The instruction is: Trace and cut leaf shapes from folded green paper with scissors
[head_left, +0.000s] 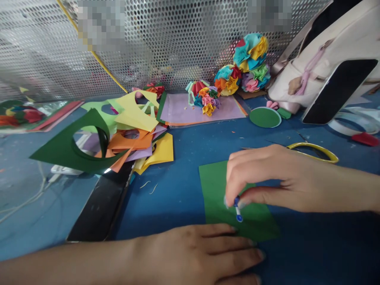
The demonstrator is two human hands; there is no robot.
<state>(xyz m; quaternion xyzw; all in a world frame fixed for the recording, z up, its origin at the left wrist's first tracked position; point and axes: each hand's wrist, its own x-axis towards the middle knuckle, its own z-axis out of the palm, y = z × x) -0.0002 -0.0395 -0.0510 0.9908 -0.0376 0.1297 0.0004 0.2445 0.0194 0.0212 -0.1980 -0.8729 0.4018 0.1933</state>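
A green square of paper (215, 190) lies flat on the blue table. My right hand (267, 178) is above it, thumb and fingers pinched on a small blue-and-white stick-like object (238, 213) with a rounded blue end. What kind of object it is I cannot make out, as the fingers hide part of it. My left hand (202, 253) rests flat with its fingers stretched out, the fingertips at the paper's lower edge. Behind my right wrist are yellow-handled scissors (313, 151), partly hidden.
Paper offcuts with round holes (59, 148) pile up at left, by a black phone (99, 209) and a white cable. Farther back are paper-flower balls (251, 51), lilac sheets (178, 109) and a green disc (265, 117). Another phone (338, 91) leans against a white bag (350, 43).
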